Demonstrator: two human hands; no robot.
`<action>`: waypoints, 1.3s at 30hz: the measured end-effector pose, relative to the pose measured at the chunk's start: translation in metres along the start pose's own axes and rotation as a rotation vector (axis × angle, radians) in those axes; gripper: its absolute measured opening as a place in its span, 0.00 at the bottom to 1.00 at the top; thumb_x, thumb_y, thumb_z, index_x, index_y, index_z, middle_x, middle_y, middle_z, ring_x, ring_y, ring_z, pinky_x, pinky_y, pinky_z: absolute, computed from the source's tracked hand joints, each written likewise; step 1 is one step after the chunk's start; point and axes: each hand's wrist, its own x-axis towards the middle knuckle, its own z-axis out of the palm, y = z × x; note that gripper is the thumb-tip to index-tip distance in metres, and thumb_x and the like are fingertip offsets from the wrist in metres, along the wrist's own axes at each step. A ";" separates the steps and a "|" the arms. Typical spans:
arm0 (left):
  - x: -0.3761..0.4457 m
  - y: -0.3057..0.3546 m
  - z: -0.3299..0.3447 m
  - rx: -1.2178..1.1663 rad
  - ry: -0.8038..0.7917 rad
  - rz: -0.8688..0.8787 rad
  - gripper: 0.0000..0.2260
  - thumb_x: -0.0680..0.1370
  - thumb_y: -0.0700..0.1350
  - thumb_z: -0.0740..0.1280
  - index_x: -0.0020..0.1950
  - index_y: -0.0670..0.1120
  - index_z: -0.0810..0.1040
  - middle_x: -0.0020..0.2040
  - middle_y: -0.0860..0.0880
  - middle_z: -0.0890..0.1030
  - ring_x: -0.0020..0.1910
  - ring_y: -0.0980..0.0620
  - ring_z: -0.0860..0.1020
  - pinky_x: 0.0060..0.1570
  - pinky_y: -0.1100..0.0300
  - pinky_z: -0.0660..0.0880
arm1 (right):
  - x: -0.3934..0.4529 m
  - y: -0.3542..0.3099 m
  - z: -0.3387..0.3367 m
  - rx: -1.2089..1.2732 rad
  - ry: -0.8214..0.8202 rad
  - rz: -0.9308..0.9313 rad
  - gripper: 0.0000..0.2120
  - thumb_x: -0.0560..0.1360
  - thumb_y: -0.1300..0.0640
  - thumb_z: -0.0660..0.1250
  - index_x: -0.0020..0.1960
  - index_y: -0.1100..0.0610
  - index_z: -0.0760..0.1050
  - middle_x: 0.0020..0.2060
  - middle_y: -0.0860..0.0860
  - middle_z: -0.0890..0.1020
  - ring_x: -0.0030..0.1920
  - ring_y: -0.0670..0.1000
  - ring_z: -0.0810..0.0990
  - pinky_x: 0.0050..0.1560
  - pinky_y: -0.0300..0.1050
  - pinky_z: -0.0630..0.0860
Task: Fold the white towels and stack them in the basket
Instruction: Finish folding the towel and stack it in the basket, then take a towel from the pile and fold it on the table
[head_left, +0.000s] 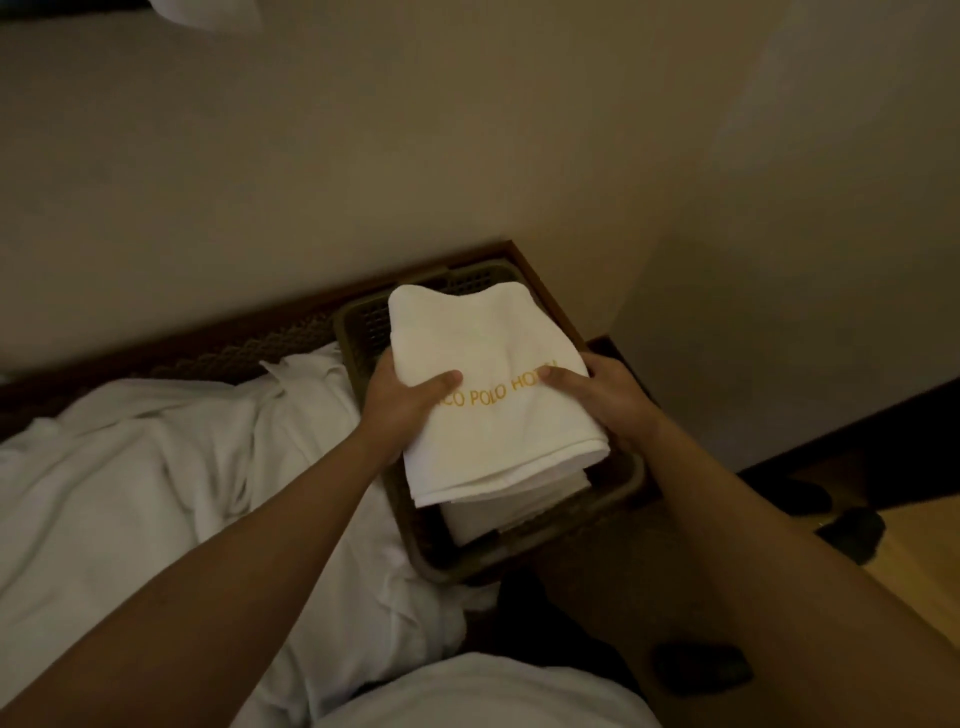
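Observation:
A folded white towel (488, 364) with gold lettering lies over a brown plastic basket (524, 545) in the bed's far right corner. My left hand (402, 402) grips the towel's left edge, thumb on top and fingers underneath. My right hand (602, 395) grips the right edge the same way. Beneath it, another folded white towel (498, 512) lies inside the basket, partly hidden.
Rumpled white linen (156, 493) covers the bed to the left of the basket. A dark wooden headboard (234, 338) runs along the beige wall. Wooden floor (914, 561) with dark shoes (852, 532) lies at the right, below a dark skirting board.

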 end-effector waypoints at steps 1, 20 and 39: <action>0.006 -0.001 0.001 -0.006 0.032 -0.008 0.35 0.63 0.58 0.82 0.68 0.54 0.75 0.59 0.54 0.83 0.54 0.53 0.83 0.52 0.49 0.83 | 0.010 -0.003 -0.003 0.007 0.001 -0.005 0.16 0.74 0.51 0.76 0.58 0.57 0.82 0.51 0.50 0.87 0.49 0.49 0.86 0.45 0.43 0.83; -0.040 -0.122 0.069 0.129 0.153 -0.439 0.29 0.76 0.43 0.75 0.73 0.46 0.68 0.63 0.50 0.78 0.61 0.51 0.76 0.59 0.58 0.72 | 0.075 0.127 -0.036 -0.366 -0.274 0.372 0.15 0.80 0.55 0.68 0.66 0.56 0.78 0.58 0.48 0.81 0.59 0.51 0.80 0.62 0.47 0.75; -0.104 -0.069 -0.064 0.261 0.471 -0.367 0.16 0.80 0.48 0.69 0.68 0.53 0.75 0.64 0.57 0.76 0.49 0.62 0.80 0.49 0.67 0.73 | 0.037 0.068 0.180 -0.924 -0.500 -0.513 0.28 0.75 0.58 0.65 0.75 0.50 0.65 0.78 0.55 0.57 0.77 0.57 0.58 0.73 0.63 0.57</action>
